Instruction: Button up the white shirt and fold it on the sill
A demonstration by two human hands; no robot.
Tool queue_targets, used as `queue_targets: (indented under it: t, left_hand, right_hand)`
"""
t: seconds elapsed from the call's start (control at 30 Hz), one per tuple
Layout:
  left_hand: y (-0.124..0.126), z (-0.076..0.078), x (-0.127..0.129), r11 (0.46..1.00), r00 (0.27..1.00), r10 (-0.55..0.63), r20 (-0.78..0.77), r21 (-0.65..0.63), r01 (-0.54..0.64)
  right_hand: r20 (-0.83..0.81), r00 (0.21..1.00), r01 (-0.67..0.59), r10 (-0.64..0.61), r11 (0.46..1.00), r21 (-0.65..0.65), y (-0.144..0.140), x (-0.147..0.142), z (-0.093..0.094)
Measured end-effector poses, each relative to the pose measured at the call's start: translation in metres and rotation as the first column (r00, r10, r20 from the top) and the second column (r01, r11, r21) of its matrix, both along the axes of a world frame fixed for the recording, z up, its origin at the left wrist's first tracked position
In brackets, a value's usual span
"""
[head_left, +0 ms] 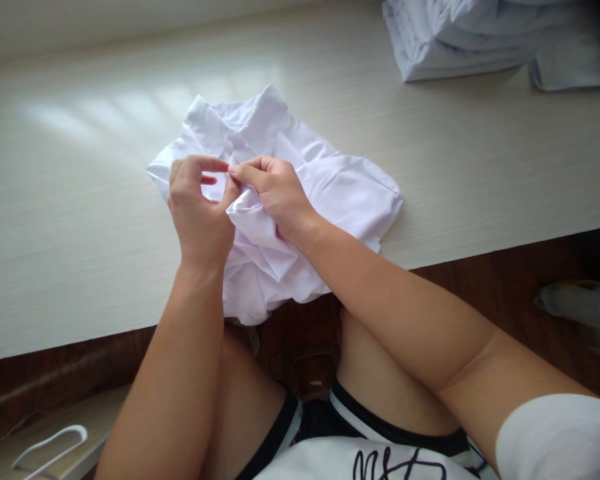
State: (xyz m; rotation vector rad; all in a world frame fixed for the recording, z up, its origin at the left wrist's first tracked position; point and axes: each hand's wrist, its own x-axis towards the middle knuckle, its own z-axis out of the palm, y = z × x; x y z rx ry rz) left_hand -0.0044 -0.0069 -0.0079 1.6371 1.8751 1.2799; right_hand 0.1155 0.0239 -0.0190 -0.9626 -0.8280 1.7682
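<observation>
A white collared shirt (pixel 350 193) lies bunched on the pale tabletop, its collar pointing away from me and its lower part hanging over the front edge. Both hands meet over its front, just below the collar. My left hand (pixel 200 200) is closed in a pinch of thumb and forefinger on the shirt's fabric. Against those fingertips, my right hand (pixel 277 190) pinches the same spot, with a fold of the shirt under its palm. Whether a button sits between the fingertips is hidden.
A stack of folded white cloth (pixel 460 40) stands at the back right of the table (pixel 70 233). Below the front edge, a clear plastic bag (pixel 580 307) is on the floor at right. A white hanger-like hook (pixel 55 443) shows at lower left.
</observation>
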Motion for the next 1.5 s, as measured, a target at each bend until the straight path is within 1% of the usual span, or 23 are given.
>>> queue_targets:
  t: [0.13, 0.2, 0.37, 0.5, 0.57, 0.83, 1.03, 1.2, 1.37, 1.5]
  left_hand:
    - [0.0011, 0.0017, -0.0042, 0.990, 0.993, -0.108, 0.046, -0.090, 0.111]
    - [0.0009, 0.0024, -0.0053, 0.984, 0.991, -0.124, 0.051, -0.125, 0.129]
    - [0.0004, 0.0042, -0.0068, 0.989, 0.996, -0.081, 0.021, -0.120, 0.083]
    - [0.0006, 0.0061, -0.0086, 0.984, 0.991, -0.130, 0.036, -0.115, 0.134]
    - [0.0008, 0.0063, -0.0096, 0.984, 0.990, -0.135, 0.049, -0.113, 0.140]
    - [0.0003, 0.0051, -0.0096, 0.991, 0.992, -0.100, 0.074, -0.083, 0.106]
    - [-0.0030, 0.0083, -0.0051, 0.992, 0.997, -0.069, 0.043, -0.098, 0.073]
    - [0.0005, 0.0041, -0.0067, 0.992, 0.995, -0.084, 0.050, -0.090, 0.089]
    - [0.0030, 0.0008, -0.0095, 0.990, 0.993, -0.099, 0.069, -0.097, 0.105]
    - [0.0029, 0.0016, -0.0091, 0.987, 0.994, -0.091, 0.057, -0.124, 0.098]
  right_hand:
    - [-0.092, 0.996, -0.014, 0.011, 1.000, -0.028, 0.0008, 0.0001, -0.0020]
    - [-0.119, 0.993, -0.008, 0.004, 0.999, -0.035, 0.0017, -0.0002, -0.0031]
    - [-0.120, 0.993, 0.010, -0.017, 0.998, -0.056, 0.0027, 0.0002, -0.0005]
    - [-0.132, 0.991, -0.019, 0.008, 0.996, -0.086, 0.0020, 0.0023, 0.0032]
    - [-0.126, 0.992, -0.022, 0.011, 0.996, -0.087, 0.0020, 0.0030, 0.0036]
    - [-0.092, 0.993, -0.073, 0.069, 0.997, -0.035, 0.0048, 0.0036, -0.0006]
    - [-0.074, 0.994, -0.080, 0.076, 0.995, -0.053, 0.0038, 0.0045, 0.0019]
    - [-0.039, 0.996, -0.087, 0.086, 0.996, -0.032, 0.0048, 0.0059, 0.0015]
    - [-0.038, 0.996, -0.078, 0.078, 0.997, -0.017, 0.0063, 0.0058, 0.0002]
    - [0.024, 0.996, -0.083, 0.083, 0.997, 0.003, 0.0073, 0.0056, -0.0011]
